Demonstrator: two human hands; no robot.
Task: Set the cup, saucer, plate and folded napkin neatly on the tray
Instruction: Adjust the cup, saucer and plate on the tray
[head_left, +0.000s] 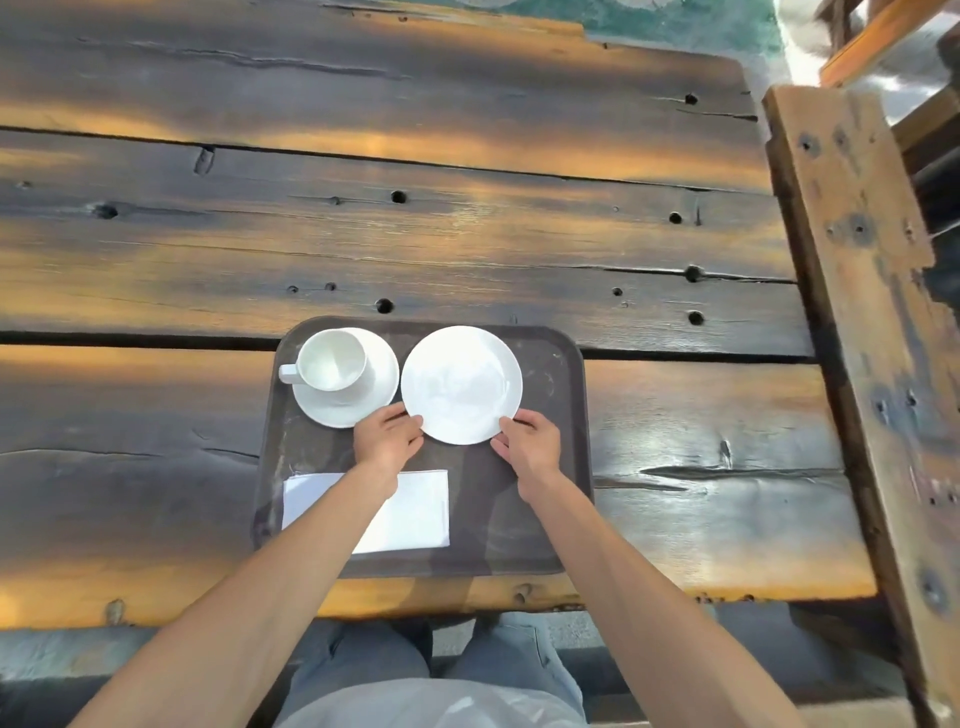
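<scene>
Tray (563, 415): dark, rounded corners, lying flat on the plank table (467, 234) at its near edge.

Cup (332, 361): white, empty, upright on the saucer (363, 405) in the tray's far left corner, handle pointing left.

Plate (461, 384): white, empty, far centre of the tray, its left rim just beside the saucer (touching or a hair apart, I cannot tell).

Folded napkin (415, 512): white rectangle, near left of the tray, partly hidden under the left forearm.

Left hand (387, 434): fingers curled at the plate's near-left rim, pinching it lightly.

Right hand (527, 441): fingertips closed on the near-right rim in the same manner.

Step in hand, as judged: final seating of the plate; all four items are already on the tray.

Handling notes: keep the plate flat and slide rather than lift it. Ease it slightly right, leaving a clear gap from the saucer (glazed rims chip and clink). Move both hands together so it does not rotate. Let go of both rims at once, then draw the wrists back high enough to clear the napkin.
</scene>
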